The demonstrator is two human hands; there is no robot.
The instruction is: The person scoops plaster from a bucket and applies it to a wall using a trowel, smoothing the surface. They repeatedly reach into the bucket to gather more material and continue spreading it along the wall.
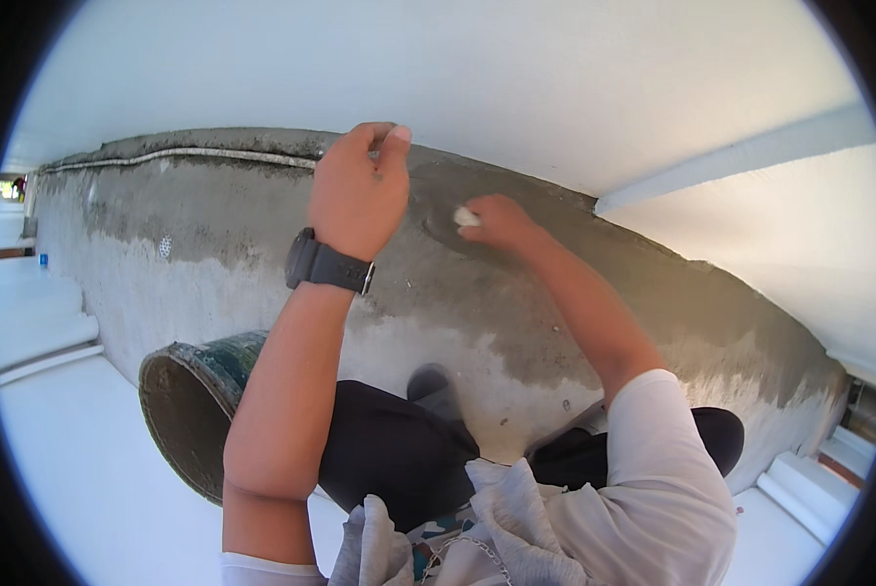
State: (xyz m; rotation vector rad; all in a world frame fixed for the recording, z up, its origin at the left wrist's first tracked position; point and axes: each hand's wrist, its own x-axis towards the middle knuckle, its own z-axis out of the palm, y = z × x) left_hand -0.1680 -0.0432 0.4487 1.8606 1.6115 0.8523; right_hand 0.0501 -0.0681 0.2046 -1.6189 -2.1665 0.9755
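My left hand, wearing a black watch, is raised at the cement-coated edge under a white surface. Its fingers are curled against the thumb; what they hold, if anything, I cannot make out. Just behind it a pale cable or pipe runs along that edge. Right of centre, my right hand is closed on a white object, like a tool handle; a blurred grey shape beside it, flat on the wet grey cement, is hard to tell from the cement.
A dirty dark-green bucket lies tilted beside my left forearm. My dark-trousered legs are bent below my hands. A white wall with a projecting white strip rises above the cement. White stepped surfaces stand at both sides.
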